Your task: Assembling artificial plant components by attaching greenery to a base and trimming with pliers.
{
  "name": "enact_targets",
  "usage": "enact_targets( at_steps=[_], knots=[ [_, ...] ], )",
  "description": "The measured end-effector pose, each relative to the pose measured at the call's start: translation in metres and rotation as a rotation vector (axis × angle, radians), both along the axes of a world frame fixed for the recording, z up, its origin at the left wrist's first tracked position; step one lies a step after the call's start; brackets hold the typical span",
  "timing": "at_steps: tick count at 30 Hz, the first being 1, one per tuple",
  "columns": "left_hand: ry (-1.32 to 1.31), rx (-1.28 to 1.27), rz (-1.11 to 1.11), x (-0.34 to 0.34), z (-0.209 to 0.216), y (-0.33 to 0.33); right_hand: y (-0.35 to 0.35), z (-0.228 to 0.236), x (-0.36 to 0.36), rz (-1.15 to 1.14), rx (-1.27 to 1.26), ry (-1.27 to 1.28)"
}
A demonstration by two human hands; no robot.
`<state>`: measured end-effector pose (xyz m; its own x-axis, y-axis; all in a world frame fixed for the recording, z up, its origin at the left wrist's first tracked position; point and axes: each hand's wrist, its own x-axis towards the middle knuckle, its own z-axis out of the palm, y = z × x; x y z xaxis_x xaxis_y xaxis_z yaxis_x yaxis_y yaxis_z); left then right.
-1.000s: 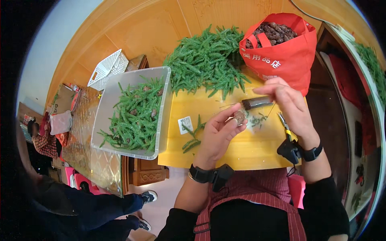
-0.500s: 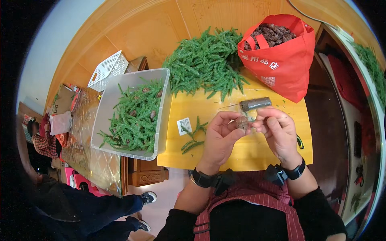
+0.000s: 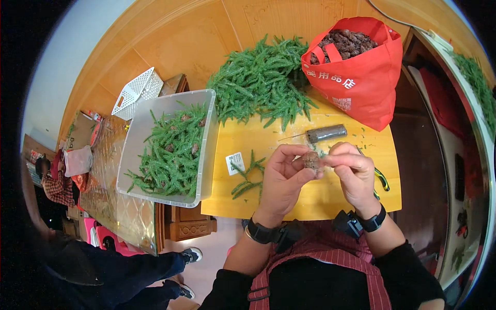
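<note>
A small brown pine cone (image 3: 311,160) is gripped between the thumb and fingers of my left hand (image 3: 287,173), above the yellow table. My right hand (image 3: 353,173) is closed in a pinch at the cone's right side; whatever is between its fingertips is too fine to make out. Just beyond my hands lies a dark bundle wrapped in clear plastic (image 3: 326,133), one thin wire poking out of its left end. Left of my left hand is a green artificial pine sprig (image 3: 249,174) beside a white printed card (image 3: 235,164).
A translucent bin (image 3: 209,150) of sprigs and cones stands left. Green branches (image 3: 261,80) pile up at the back, beside a red bag (image 3: 356,82) full of pine cones. Yellow-and-black handled cutters (image 3: 382,180) lie right of my right hand. Another person's legs (image 3: 134,268) show lower left.
My right hand has turned and shifted slightly left, its fingers folding into a tighter pinch by the pine cone. More of the cutters shows now. The left hand keeps its hold.
</note>
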<state>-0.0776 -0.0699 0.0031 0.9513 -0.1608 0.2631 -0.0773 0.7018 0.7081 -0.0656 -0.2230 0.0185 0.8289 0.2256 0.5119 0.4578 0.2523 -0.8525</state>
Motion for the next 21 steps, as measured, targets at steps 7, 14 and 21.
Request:
enact_targets(
  at_steps=[7, 14, 21],
  knots=[
    [0.028, 0.003, -0.011, -0.002, 0.004, -0.002, 0.003, 0.000, -0.003, -0.045, -0.007, 0.032],
    [0.009, 0.038, -0.010, -0.002, 0.005, -0.004, 0.011, -0.003, -0.004, -0.207, -0.043, -0.012],
    [0.080, 0.005, -0.043, -0.001, 0.005, 0.000, 0.010, -0.003, -0.003, -0.189, -0.081, 0.014]
  ],
)
